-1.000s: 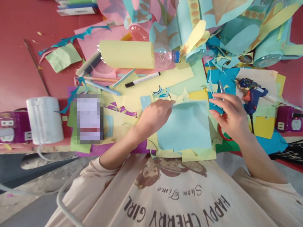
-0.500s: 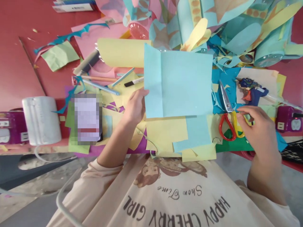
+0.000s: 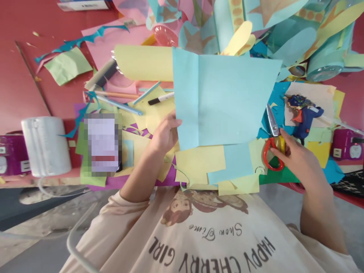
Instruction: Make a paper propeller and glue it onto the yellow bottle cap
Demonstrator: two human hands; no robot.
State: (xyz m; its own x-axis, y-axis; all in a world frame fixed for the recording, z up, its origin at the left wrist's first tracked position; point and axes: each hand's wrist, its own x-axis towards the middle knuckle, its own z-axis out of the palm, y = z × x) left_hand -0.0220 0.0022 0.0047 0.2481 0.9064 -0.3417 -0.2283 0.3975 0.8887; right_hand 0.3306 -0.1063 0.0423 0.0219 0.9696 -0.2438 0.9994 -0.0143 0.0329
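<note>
Our left hand (image 3: 165,132) pinches the light-blue sheet (image 3: 227,98) by its left edge, apparently to hold it raised above the yellow paper (image 3: 199,161); beside it, our right hand (image 3: 301,157) grasps the scissors (image 3: 272,122), whose handles face us, probably for easy reach.

Raised from the desk (image 3: 17,83), a light-blue sheet (image 3: 227,98) now hangs by its left edge from the left hand (image 3: 166,132), covering the yellow-wrapped bottle's (image 3: 145,62) capped end. The right hand (image 3: 301,159), moments ago open, now grips the scissors' (image 3: 272,121) handles.
</note>
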